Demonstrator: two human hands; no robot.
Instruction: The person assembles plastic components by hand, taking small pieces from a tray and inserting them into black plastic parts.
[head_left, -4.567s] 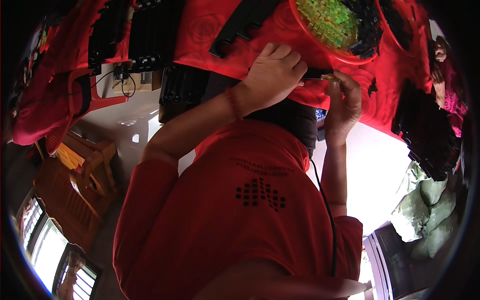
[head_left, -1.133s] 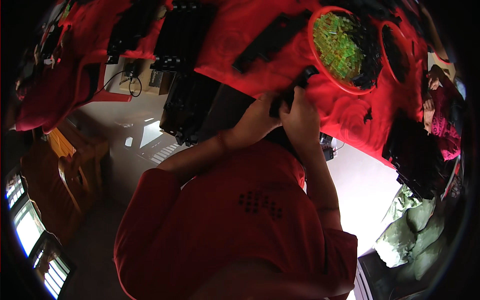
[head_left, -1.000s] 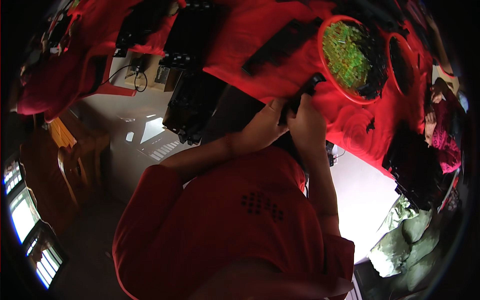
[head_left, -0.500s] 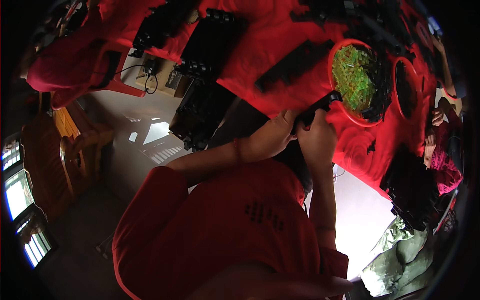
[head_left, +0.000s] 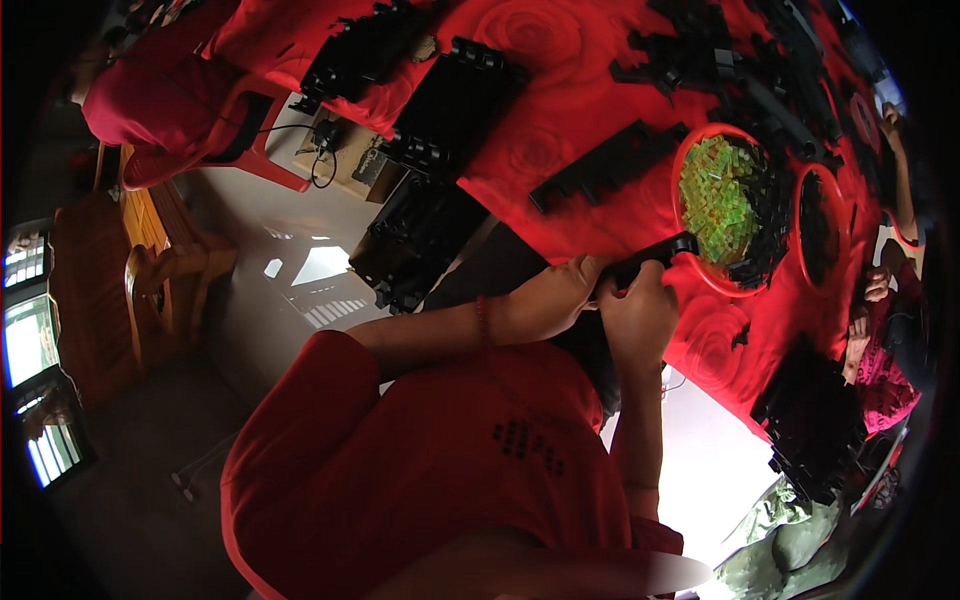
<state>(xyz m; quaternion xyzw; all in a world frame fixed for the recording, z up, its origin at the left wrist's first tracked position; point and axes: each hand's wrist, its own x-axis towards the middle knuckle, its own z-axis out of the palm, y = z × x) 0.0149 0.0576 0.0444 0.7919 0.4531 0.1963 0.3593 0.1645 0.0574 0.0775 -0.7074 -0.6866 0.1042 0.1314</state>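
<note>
My left hand (head_left: 553, 302) and my right hand (head_left: 638, 318) are closed side by side on a long black plastic part (head_left: 655, 252) with a rounded end. The part points up and right, toward a red basin (head_left: 676, 215) at the table's edge; whether it touches the rim I cannot tell. My fingers hide much of its lower end. In the basin lie many small yellow-green translucent pieces (head_left: 718, 195), with black pieces (head_left: 768, 215) along the right side. Beyond my hands a long black strip (head_left: 600, 170) rests on the red flowered tablecloth (head_left: 530, 150).
A second red basin (head_left: 801, 225) holds dark pieces. Black plastic parts (head_left: 450, 105) are stacked at the left table edge, with more (head_left: 410, 240) below. Another stack (head_left: 812, 415) stands at right, near another person's hand (head_left: 858, 340). A red chair (head_left: 262, 150) and cardboard box (head_left: 345, 160) are at left.
The whole view has shifted, so the table and basins sit lower in the picture. Both hands stay closed on the black part, with little change in their grip.
</note>
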